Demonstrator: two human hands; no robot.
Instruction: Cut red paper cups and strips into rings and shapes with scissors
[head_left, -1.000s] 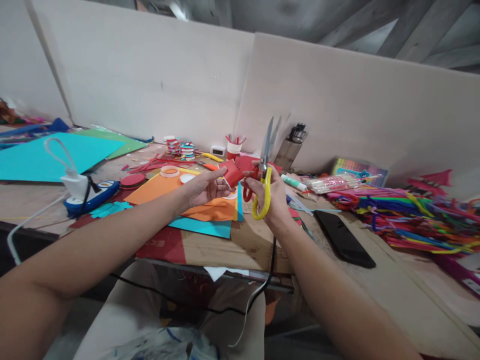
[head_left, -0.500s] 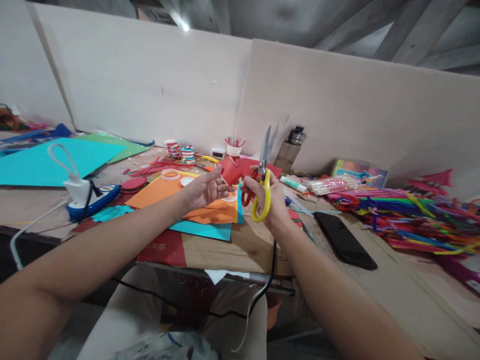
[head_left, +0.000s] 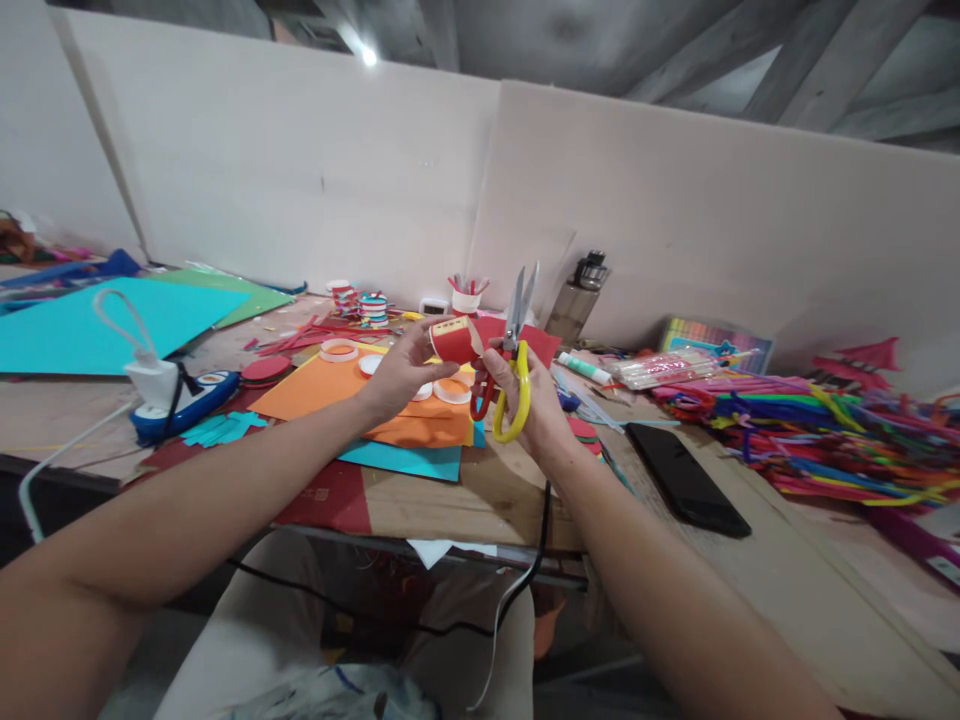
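Note:
My left hand (head_left: pixel 401 375) pinches a small rolled piece of red paper (head_left: pixel 452 341) above the desk, its fingers closed on it. My right hand (head_left: pixel 529 405) is wrapped round a pair of scissors (head_left: pixel 508 360) with one yellow and one red handle. The blades point up and stand slightly apart. My right fingers also touch the red paper's right edge. Under both hands lie orange paper sheets (head_left: pixel 352 395) and a teal sheet (head_left: pixel 409 458) on the wooden desk (head_left: pixel 495 495).
Tape rolls (head_left: pixel 339 349) lie on the orange paper. A black phone (head_left: pixel 686 478) is to the right, beside a heap of coloured pipe cleaners (head_left: pixel 817 440). A glue stick (head_left: pixel 586 367), a bottle (head_left: pixel 576 298), a pen cup (head_left: pixel 465 295) and a white charger on a blue power strip (head_left: pixel 169 385) also stand about.
My left hand has turned the red paper and lifted it, so its rolled end now faces me. The scissors have shifted slightly left and lower, blades still up.

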